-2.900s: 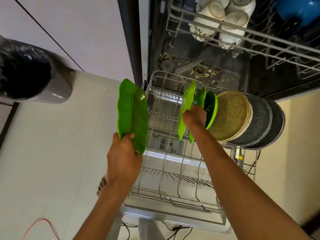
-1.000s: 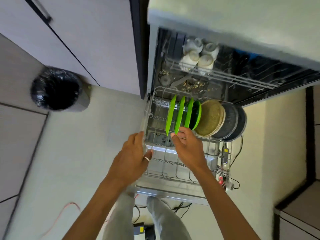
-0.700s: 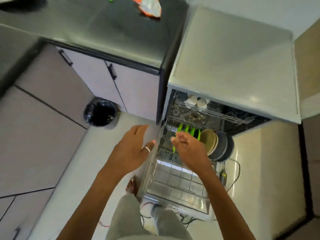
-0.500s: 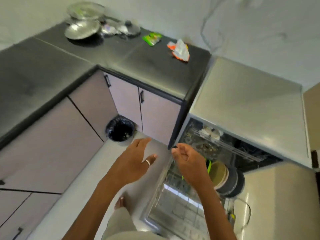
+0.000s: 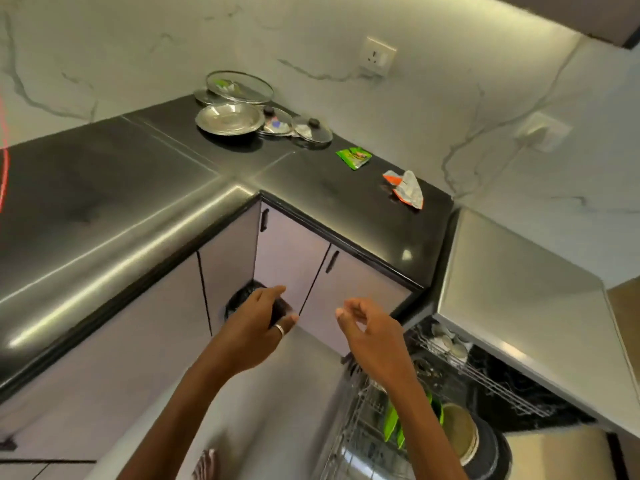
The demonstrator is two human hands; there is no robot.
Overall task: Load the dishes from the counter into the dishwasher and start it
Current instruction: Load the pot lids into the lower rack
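On the black counter (image 5: 145, 188) at the far corner lie a steel plate (image 5: 229, 119), a large glass lid (image 5: 239, 87) and two small glass lids (image 5: 311, 129). The open dishwasher (image 5: 485, 375) is at the lower right. Its lower rack (image 5: 353, 424) holds green plates (image 5: 393, 419), a beige plate (image 5: 457, 434) and dark plates (image 5: 491, 452). White cups (image 5: 448, 341) sit in the upper rack. My left hand (image 5: 258, 327) and my right hand (image 5: 372, 336) hang in the air before the cabinets, fingers loose, holding nothing.
A green wrapper (image 5: 354, 157) and an orange-and-silver wrapper (image 5: 405, 188) lie on the counter near the dishwasher's steel top (image 5: 512, 289). A black-lined bin (image 5: 239, 299) stands on the floor behind my left hand. Cabinet doors (image 5: 294, 258) face me.
The green plates went into the lower rack and both hands let go. My view has risen from the rack to the counter, and both hands lifted away from the dishwasher.
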